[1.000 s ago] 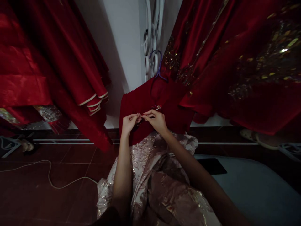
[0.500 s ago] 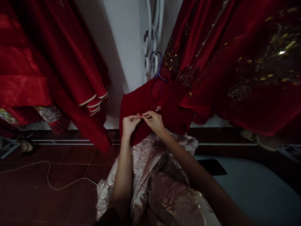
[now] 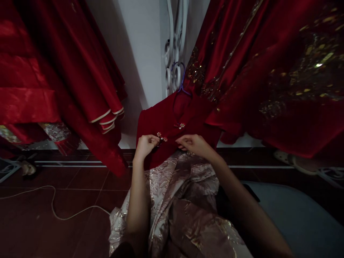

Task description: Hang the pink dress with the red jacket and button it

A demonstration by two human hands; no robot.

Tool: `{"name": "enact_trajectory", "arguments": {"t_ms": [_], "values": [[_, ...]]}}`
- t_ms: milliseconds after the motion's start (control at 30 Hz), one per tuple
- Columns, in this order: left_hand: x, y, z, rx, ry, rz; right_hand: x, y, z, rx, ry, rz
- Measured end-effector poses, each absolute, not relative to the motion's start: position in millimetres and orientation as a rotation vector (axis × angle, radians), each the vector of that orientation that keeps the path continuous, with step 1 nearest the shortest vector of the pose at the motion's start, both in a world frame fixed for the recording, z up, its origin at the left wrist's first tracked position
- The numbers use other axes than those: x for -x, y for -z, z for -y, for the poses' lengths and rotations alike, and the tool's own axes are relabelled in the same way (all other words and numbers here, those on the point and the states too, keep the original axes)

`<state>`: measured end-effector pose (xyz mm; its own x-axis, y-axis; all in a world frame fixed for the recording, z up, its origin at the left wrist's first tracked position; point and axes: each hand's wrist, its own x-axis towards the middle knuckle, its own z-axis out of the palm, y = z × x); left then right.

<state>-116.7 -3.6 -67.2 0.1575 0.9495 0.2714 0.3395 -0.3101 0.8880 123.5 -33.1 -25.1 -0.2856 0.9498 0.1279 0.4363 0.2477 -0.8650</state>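
Observation:
A dark red velvet garment (image 3: 163,118) hangs on a purple hanger (image 3: 180,77) from a white metal rack. A small jewelled clasp (image 3: 161,137) sits on its front, with a second clasp (image 3: 180,125) higher up. My left hand (image 3: 145,144) is closed, pinching the fabric just left of the lower clasp. My right hand (image 3: 194,143) has its fingers curled on the red fabric to the right of that clasp, apart from it. A shiny pink-gold brocade cloth (image 3: 182,200) lies under both forearms.
Red satin gowns (image 3: 67,71) hang at the left, and a red gown with gold sequins (image 3: 268,71) hangs at the right. A white cable (image 3: 53,204) trails over the dark red floor tiles. A pale padded surface (image 3: 295,211) is at the lower right.
My right hand has left the lower clasp and moved right and down along the fabric. My left hand stays by the clasp. The view has dipped slightly.

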Motion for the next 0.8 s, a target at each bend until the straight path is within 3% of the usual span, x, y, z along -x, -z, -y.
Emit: {"name": "enact_trajectory", "arguments": {"t_ms": [233,500,800], "values": [[111,62,13,-1.748,-0.747,-1.7,-169,12,47,1.672,-0.955,2.125],[105,77,3,-1.879,-0.987,-1.502,-169,42,25,1.686,-0.445,2.075],[102,81,-1,-1.796,-1.051,-1.48,-159,51,23,1.616,-0.435,2.024]]}}
